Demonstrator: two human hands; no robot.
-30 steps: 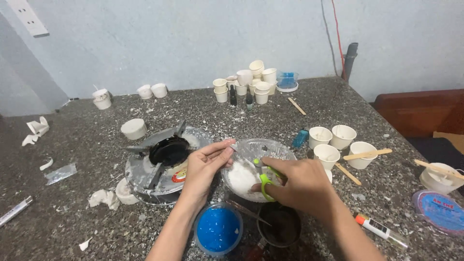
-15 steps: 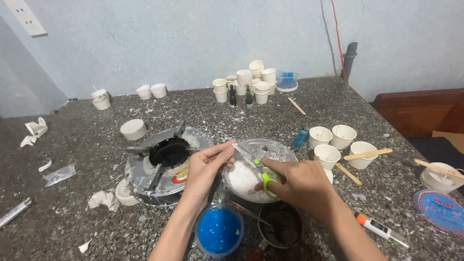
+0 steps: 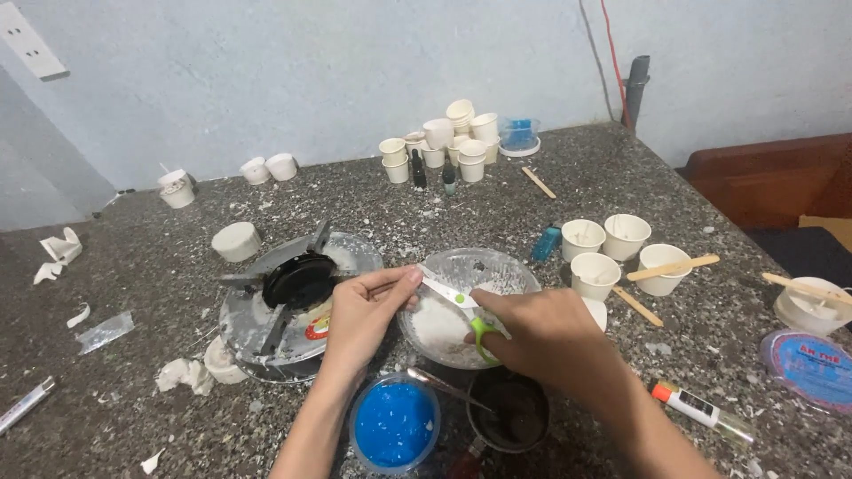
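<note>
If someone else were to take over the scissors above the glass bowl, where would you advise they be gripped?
I would grip the scissors by the green loop handles, coming from the near right side as the right hand does; the blades point up-left toward the left hand, over the glass bowl.

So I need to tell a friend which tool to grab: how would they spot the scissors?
On the speckled stone counter, find the clear bowl of white powder at centre. The scissors lie over it in the right hand, tips at the left hand. Only they have bright green handles.
</note>
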